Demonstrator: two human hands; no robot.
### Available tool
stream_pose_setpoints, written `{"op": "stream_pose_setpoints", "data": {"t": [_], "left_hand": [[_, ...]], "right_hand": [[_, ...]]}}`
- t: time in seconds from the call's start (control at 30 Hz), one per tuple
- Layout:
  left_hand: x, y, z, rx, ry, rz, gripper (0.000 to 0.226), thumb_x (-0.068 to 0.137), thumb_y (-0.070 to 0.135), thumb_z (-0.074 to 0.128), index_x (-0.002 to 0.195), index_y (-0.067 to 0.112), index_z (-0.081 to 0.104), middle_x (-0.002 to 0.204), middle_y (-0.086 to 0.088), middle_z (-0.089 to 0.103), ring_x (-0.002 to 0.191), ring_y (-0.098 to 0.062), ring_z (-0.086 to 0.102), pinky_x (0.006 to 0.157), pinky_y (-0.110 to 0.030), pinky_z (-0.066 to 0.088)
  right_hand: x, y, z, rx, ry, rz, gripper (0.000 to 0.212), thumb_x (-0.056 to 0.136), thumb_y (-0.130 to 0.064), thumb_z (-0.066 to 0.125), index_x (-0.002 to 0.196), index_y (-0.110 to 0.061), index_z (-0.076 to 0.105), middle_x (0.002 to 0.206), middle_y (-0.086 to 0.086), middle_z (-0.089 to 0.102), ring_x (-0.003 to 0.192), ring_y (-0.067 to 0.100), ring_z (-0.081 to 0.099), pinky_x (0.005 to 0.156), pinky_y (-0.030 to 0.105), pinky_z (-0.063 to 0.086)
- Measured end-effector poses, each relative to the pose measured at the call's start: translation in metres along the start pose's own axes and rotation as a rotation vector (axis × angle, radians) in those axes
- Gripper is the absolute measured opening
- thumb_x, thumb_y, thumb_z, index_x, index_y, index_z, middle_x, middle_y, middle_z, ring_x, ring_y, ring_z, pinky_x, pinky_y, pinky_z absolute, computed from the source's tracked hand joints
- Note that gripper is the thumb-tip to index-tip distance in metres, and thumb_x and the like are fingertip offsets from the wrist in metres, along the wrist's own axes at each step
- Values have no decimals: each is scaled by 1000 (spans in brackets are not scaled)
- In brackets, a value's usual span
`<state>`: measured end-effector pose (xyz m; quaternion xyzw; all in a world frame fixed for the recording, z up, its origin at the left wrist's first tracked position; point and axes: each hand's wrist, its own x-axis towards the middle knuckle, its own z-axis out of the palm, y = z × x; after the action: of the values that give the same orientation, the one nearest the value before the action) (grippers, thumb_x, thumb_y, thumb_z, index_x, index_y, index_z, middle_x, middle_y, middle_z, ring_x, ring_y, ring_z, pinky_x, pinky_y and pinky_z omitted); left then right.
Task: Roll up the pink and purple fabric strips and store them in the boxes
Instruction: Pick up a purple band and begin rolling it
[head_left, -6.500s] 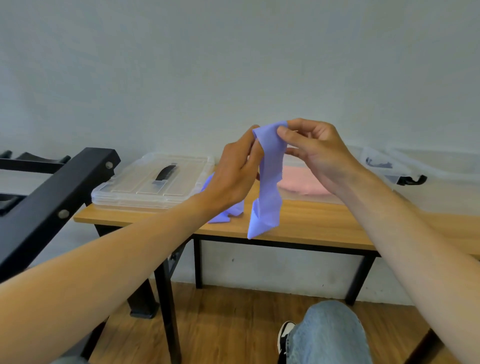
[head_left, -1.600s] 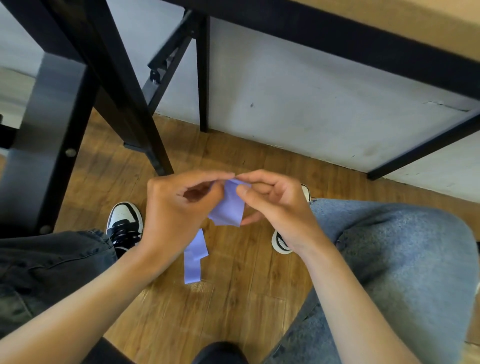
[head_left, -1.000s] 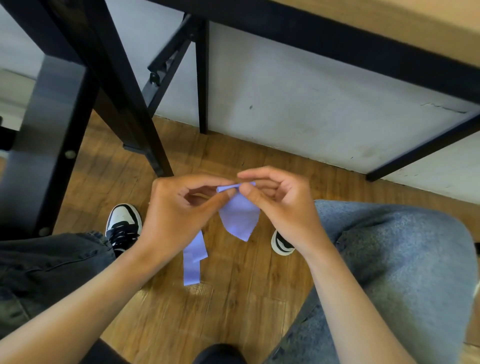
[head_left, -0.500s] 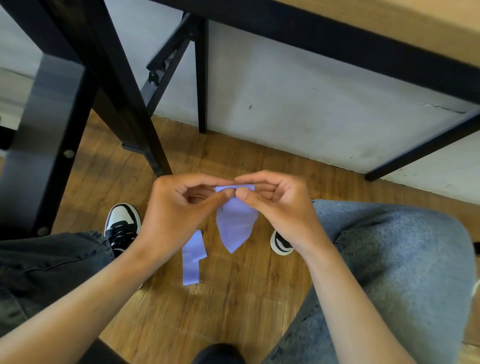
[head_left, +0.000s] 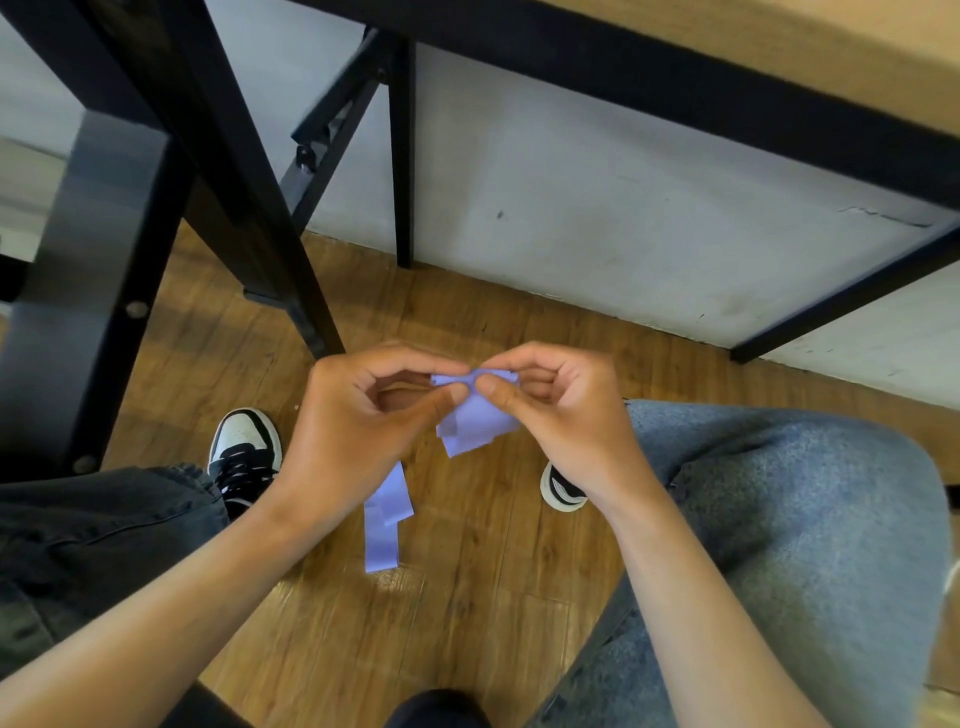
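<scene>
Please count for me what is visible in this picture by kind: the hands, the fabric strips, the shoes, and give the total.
Hands: 2, the left hand and the right hand, both pinching the strip.
Purple fabric strips: 1, a thin purple fabric strip with its tail hanging down.
Black-and-white shoes: 2, one and another.
Total: 5

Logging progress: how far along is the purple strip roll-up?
Done: nothing visibly finished; no boxes in view. In hand: the left hand and the right hand each pinch the top of the purple strip, barely rolled, its tail hanging toward the wooden floor. Left: finish rolling, box it, then pink.
</scene>
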<state>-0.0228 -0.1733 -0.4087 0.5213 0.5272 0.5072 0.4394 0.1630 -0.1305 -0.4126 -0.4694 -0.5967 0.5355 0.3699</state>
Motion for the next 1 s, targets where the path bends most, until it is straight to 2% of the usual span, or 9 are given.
{"op": "stream_pose_setpoints", "data": {"t": [0.13,0.2,0.3,0.4,0.5,0.67,0.8,0.9,1.0], "left_hand": [[0,0,1,-50,-19,-90,22,86,16,75,107,16,76,93,3,79,86,-14,77,76,-26,61],[0,0,1,-52,5,-104,17,86,16,75,103,16,77,88,1,79,82,-16,77,74,-28,63],[1,0,-1,-10,36,-53,17,85,8,77,101,16,78,88,4,79,83,-13,77,76,-23,60],[1,-2,-2,7,54,-23,24,85,5,78,107,15,76,93,4,79,85,-11,76,77,-21,59],[2,-2,-3,9,120,-35,26,87,13,76,113,17,74,94,3,78,87,-13,75,77,-24,60],[5,-4,-5,-75,182,-120,21,90,25,72,110,21,74,98,-1,77,92,-19,73,81,-38,59],[2,-4,0,-126,190,-169,26,89,28,70,114,21,74,98,0,78,93,-14,74,80,-29,59],[-1,-4,6,-165,179,-191,28,92,26,67,117,16,73,101,1,79,96,-13,74,81,-25,60],[-3,-3,10,-188,185,-203,27,93,27,65,113,12,74,97,0,79,91,-9,74,77,-19,56]], "right_hand": [[0,-1,-1,19,4,-45,12,87,-2,77,97,-9,76,95,1,78,90,17,75,78,37,61],[-1,-1,-1,30,-2,-29,15,86,-1,78,99,-9,76,96,0,78,92,17,75,82,41,60],[-2,-2,1,43,-12,41,22,87,-9,78,109,-9,75,99,1,79,94,19,76,84,40,60],[-2,-3,1,22,-16,76,19,95,-12,71,113,-13,75,100,5,79,96,22,76,87,48,58],[-3,-6,0,50,-65,99,23,104,-17,56,121,-19,72,110,4,77,106,25,72,91,52,58],[-5,-11,-2,131,-159,131,31,107,-9,46,133,-14,64,121,9,74,113,26,70,94,46,59],[-5,-8,3,124,-117,108,27,102,-10,59,118,-26,73,107,13,77,106,36,72,92,58,56],[-6,-9,7,156,-42,86,24,94,-4,68,104,-24,76,98,-2,80,94,17,76,82,35,63],[-7,-9,12,68,49,-14,24,89,1,73,94,-22,77,89,-5,80,84,14,76,77,28,61]]}}
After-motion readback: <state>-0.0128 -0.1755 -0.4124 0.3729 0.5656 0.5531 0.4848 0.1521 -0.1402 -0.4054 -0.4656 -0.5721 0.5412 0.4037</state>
